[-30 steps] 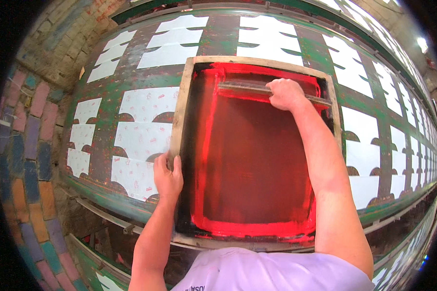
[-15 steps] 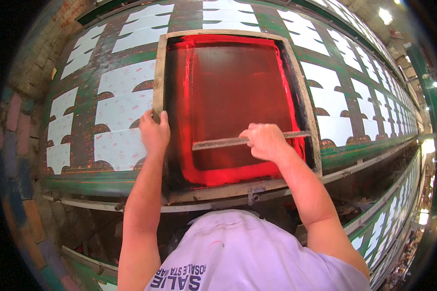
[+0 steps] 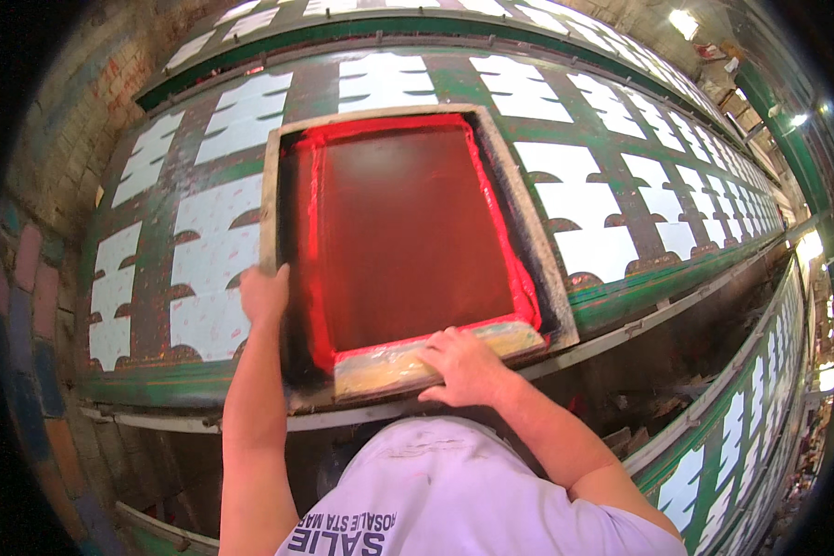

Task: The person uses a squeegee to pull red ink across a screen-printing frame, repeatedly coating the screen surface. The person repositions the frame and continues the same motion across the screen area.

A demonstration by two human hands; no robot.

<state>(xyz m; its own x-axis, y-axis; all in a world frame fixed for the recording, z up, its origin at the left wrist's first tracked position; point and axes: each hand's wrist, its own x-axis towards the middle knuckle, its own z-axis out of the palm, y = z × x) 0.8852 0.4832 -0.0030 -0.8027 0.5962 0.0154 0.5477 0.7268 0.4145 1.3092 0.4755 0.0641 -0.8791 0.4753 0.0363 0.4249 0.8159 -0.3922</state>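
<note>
A wooden-framed printing screen (image 3: 271,199) lies on the long table in front of me, its mesh (image 3: 408,241) dark red. Bright red ink (image 3: 315,222) is smeared in a band along the inner borders. My left hand (image 3: 265,295) grips the left side of the frame, fingers partly hidden by it. At the near end of the screen, my right hand (image 3: 470,367) holds a wide squeegee (image 3: 380,368). The squeegee is tilted, its yellowish, ink-stained broad face showing and its far edge against the red ink.
Rows of white cut fabric pieces (image 3: 579,208) lie on the green and brown table (image 3: 621,295); those left of the screen carry small red prints. A metal rail (image 3: 621,347) runs along the near edge. Another table with white pieces (image 3: 727,445) stands at lower right, and a brick wall (image 3: 42,296) at left.
The squeegee has come toward me to the near end of the screen and tipped, showing its broad face. My right hand moved with it; my left hand stays on the frame. The view has shifted.
</note>
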